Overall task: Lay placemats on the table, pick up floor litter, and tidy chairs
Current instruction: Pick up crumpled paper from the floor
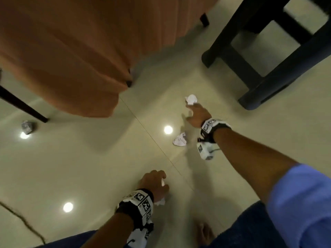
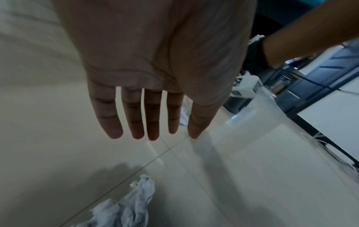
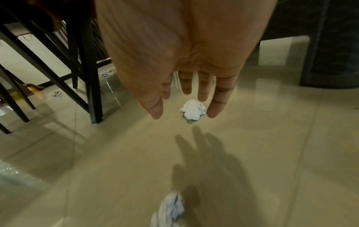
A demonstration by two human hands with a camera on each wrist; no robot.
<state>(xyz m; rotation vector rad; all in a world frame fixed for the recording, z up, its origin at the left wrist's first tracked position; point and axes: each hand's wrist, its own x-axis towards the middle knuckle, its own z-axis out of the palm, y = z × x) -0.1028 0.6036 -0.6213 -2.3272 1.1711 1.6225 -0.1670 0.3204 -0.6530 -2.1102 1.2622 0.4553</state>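
target: far paper ball (image 1: 191,99) on the floor (image 1: 100,158), just ahead of the right hand (image 1: 198,114), near the dark chair leg (image 1: 254,99).
nearer hand: the right one.
right grip: wide, fingers (image 3: 217,104) straight, holding nothing.
left hand (image 1: 154,183): fingers straight, empty, just above another paper ball (image 2: 126,205).
pose: right arm stretched forward and low.

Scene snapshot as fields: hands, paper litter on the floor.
left hand: open, fingers straight, holding nothing
right hand: open, reaching toward far wad, not gripping it
middle wad: on floor between the hands
near wad: on floor under left wrist
grey wad: on floor beside dark leg
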